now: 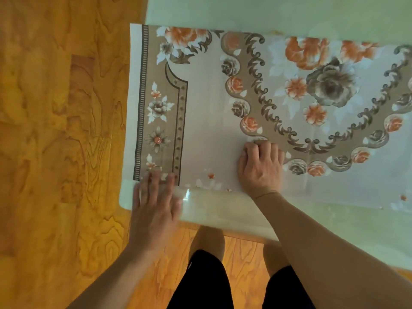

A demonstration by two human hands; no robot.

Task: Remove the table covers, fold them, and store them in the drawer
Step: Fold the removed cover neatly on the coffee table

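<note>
A floral table cover point(211, 103), beige with orange and grey roses and a brown border, lies flat on a pale green glossy table point(289, 10). Its left edge hangs a little past the table's left end. My left hand point(156, 204) lies with straight, spread fingers on the cover's near-left corner, and the hand is blurred. My right hand point(260, 168) rests on the cover near its front edge with fingers curled under, knuckles pressing down. No drawer is in view.
Orange wooden floor point(55, 130) fills the left side and runs under the table's near edge point(223, 226). My legs in dark shorts point(200, 282) stand close against that edge. The table continues to the right and far side beyond the frame.
</note>
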